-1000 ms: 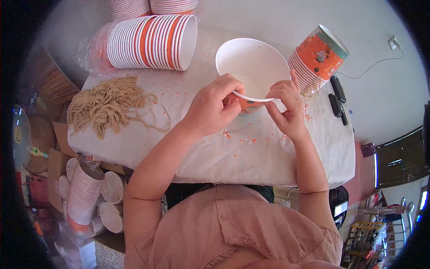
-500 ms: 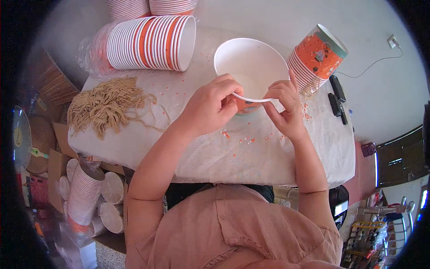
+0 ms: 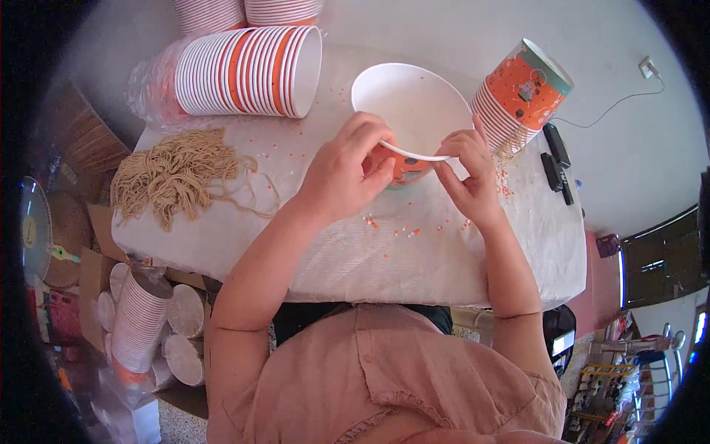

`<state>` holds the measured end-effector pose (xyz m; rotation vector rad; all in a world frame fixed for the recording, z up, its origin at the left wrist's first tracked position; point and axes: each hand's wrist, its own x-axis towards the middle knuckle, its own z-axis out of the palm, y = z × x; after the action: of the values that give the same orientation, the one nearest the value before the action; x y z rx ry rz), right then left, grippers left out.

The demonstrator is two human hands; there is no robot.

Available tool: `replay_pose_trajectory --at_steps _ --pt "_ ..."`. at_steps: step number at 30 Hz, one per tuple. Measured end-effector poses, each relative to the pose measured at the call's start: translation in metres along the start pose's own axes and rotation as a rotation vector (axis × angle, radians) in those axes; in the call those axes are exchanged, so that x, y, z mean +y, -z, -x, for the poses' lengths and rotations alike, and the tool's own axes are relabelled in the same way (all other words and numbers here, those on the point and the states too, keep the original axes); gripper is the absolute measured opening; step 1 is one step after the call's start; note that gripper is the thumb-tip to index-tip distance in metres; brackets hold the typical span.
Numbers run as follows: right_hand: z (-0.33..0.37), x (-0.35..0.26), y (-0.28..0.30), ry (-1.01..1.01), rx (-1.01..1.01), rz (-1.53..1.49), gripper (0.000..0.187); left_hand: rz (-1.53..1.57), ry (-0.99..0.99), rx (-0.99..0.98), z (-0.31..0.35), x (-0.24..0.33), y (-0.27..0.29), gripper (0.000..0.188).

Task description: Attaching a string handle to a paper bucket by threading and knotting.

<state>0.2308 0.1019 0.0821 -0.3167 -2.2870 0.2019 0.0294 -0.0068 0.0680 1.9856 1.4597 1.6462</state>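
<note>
A large paper bucket (image 3: pixel 416 96), white inside and orange with green outside, stands on the cloth-covered table in front of me. On the left part of its near rim, my left hand (image 3: pixel 347 166) is closed, with thumb outside and fingers curled over the edge. My right hand (image 3: pixel 472 174) pinches the rim at the near right. Between the two hands a stretch of white rim and some printed orange wall show. Whether a thin cord lies in my fingers I cannot make out. Small orange and white bits (image 3: pixel 372 222) are scattered on the cloth by the bucket.
A bundle of tan cord (image 3: pixel 177 174) lies at the left. Behind it, a sideways stack of paper buckets (image 3: pixel 237 72) is partly wrapped in plastic. Another stack of orange buckets (image 3: pixel 525 89) stands at the right, beside black devices (image 3: pixel 553 172). More stacked buckets (image 3: pixel 140 318) fill a carton below.
The bucket's near rim has shifted slightly up and left, and more of the orange outside shows. My left hand has risen a little with it; both hands keep hold.
</note>
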Motion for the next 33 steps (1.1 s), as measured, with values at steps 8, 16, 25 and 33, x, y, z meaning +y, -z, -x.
replay_pose_trajectory --at_steps 8,16,25,33 --pt "0.000 0.000 -0.002 -0.014 0.003 -0.010 0.014 -0.024 -0.035 0.069 -0.001 -0.001 -0.004 0.027" --pt "-0.002 -0.005 -0.002 -0.047 0.005 -0.016 0.014 -0.056 -0.043 0.145 -0.002 -0.004 -0.008 0.028" --pt "-0.012 -0.019 0.009 -0.016 -0.049 0.139 0.013 -0.005 -0.116 0.185 0.003 -0.017 -0.003 0.040" --pt "-0.049 -0.034 0.009 -0.255 -0.394 -0.185 0.012 -0.153 -0.168 0.213 0.007 -0.023 -0.004 0.044"
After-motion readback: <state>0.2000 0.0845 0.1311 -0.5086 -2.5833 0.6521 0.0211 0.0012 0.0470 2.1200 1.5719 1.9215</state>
